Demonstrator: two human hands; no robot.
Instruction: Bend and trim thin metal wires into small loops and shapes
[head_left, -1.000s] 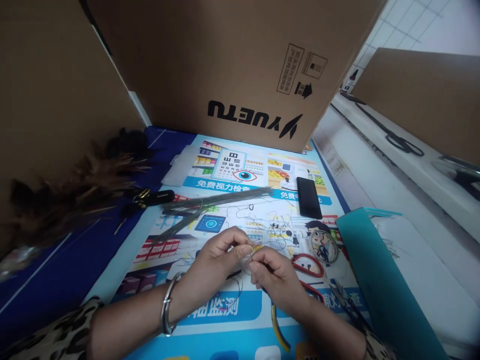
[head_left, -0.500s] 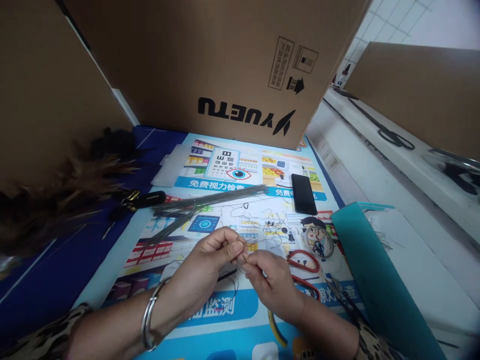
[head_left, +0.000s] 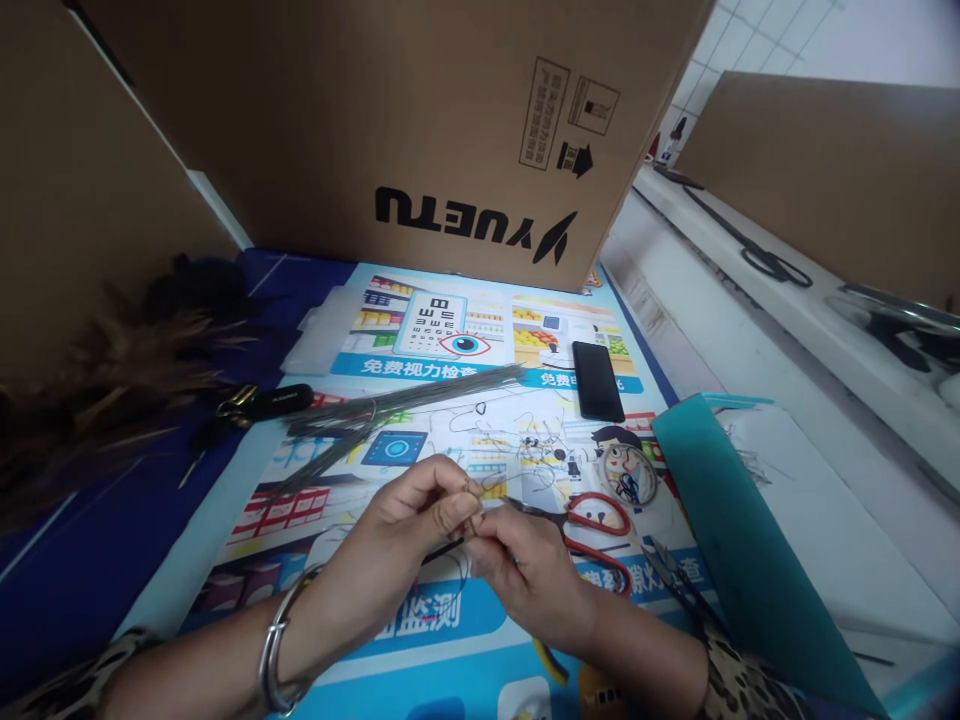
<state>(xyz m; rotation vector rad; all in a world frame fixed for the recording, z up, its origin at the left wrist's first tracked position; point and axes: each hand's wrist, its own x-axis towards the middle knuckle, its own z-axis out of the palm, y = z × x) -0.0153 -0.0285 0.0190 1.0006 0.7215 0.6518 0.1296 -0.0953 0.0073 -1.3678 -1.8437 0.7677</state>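
Observation:
My left hand (head_left: pixel 416 525) and my right hand (head_left: pixel 529 570) meet over the printed mat, thumbs and fingertips pinched close together. Between them is a thin wire, mostly covered by the fingers. Beyond the fingertips lies a loose tangle of thin wires (head_left: pixel 544 445). Red-handled scissors (head_left: pixel 604 512) rest just right of my right hand, partly behind it. Under the hands, a dark thin strand (head_left: pixel 459 585) curls on the mat. A yellow-handled tool (head_left: pixel 551 662) shows below my right wrist.
A bundle of grey wires (head_left: pixel 420 393) lies ahead, left of a black phone (head_left: pixel 598 382). To the right are a clear ring (head_left: pixel 628 474), metal snips (head_left: pixel 679 580) and a teal box (head_left: pixel 720 490). Brown feathers (head_left: pixel 127 350) sit left. A large carton (head_left: pixel 420 110) stands at the back.
The whole view has shifted slightly, so things sit a little further left. Both hands keep their pinch, and more of the scissors shows beside my right hand.

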